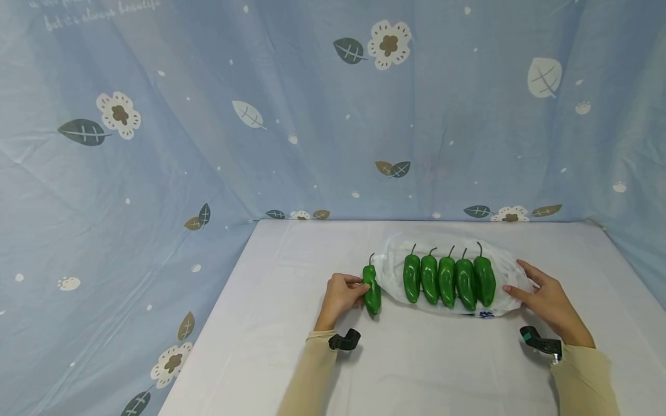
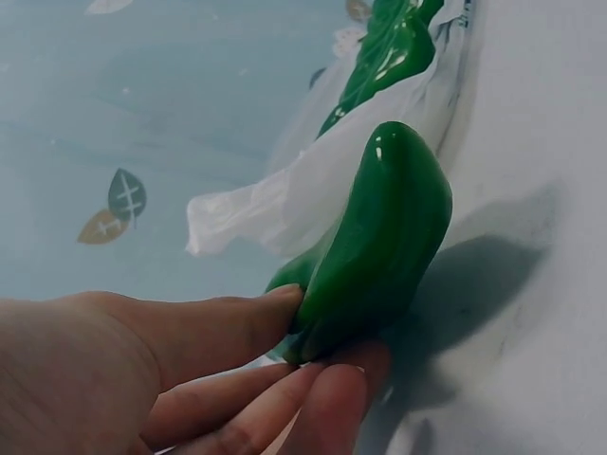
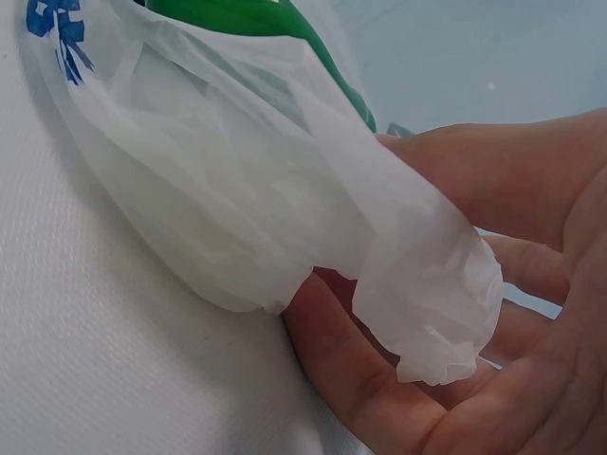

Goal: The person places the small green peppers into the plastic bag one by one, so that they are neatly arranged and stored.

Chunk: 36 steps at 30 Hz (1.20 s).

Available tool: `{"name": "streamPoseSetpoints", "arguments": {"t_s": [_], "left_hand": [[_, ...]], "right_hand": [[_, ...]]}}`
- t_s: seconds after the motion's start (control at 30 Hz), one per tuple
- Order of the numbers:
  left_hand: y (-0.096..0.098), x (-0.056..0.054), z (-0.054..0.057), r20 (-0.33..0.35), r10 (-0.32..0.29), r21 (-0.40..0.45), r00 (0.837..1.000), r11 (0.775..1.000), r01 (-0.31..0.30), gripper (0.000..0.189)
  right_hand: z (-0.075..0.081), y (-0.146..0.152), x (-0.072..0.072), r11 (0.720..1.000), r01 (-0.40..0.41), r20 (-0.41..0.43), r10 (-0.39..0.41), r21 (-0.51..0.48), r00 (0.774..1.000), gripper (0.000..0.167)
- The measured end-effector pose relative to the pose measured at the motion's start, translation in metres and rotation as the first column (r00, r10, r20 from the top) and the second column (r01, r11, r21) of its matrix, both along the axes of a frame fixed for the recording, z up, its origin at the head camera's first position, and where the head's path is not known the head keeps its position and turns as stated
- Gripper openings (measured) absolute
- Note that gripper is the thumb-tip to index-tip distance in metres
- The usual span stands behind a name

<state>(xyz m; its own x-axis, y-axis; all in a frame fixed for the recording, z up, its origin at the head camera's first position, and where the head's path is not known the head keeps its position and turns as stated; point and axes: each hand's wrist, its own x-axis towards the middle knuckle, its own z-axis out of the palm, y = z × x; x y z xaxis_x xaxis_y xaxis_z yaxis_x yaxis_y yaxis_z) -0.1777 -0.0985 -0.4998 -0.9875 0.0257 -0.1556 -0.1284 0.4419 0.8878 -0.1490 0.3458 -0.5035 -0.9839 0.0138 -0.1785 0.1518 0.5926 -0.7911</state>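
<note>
My left hand [image 1: 339, 297] pinches a green chili pepper [image 1: 372, 292] with a thin dark stem, just left of a white plastic bag [image 1: 504, 266]. In the left wrist view the thumb and fingertips grip this pepper [image 2: 394, 227] near one end. Several more green peppers [image 1: 447, 281] lie side by side on the bag, stems pointing away from me. My right hand [image 1: 554, 303] holds the bag's right end, thumb on top and fingers beneath. Up close in the right wrist view, the thin crumpled bag [image 3: 218, 199] passes between thumb and fingers.
A white-covered table [image 1: 426, 370] carries everything. Behind it and on the left hangs a blue curtain [image 1: 312, 86] printed with flowers and leaves. Each wrist wears a small black camera mount, such as the left one [image 1: 344, 340].
</note>
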Motion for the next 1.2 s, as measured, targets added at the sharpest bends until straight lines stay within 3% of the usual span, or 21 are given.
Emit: {"name": "streamPoseSetpoints", "arguments": {"t_s": [0.57,1.2], "left_hand": [[-0.019,-0.006,0.017,-0.005,0.029,0.04,1.0,0.999,-0.029,0.035],[-0.015,-0.011,0.045,-0.064,0.031,0.111,0.997,0.994,-0.024,0.032]], "right_hand": [[0.0,0.001,-0.001,1.0,-0.007,-0.001,0.007,0.012,1.0,0.093],[-0.001,0.003,0.0,1.0,-0.023,-0.005,0.023,-0.011,1.0,0.092]]}}
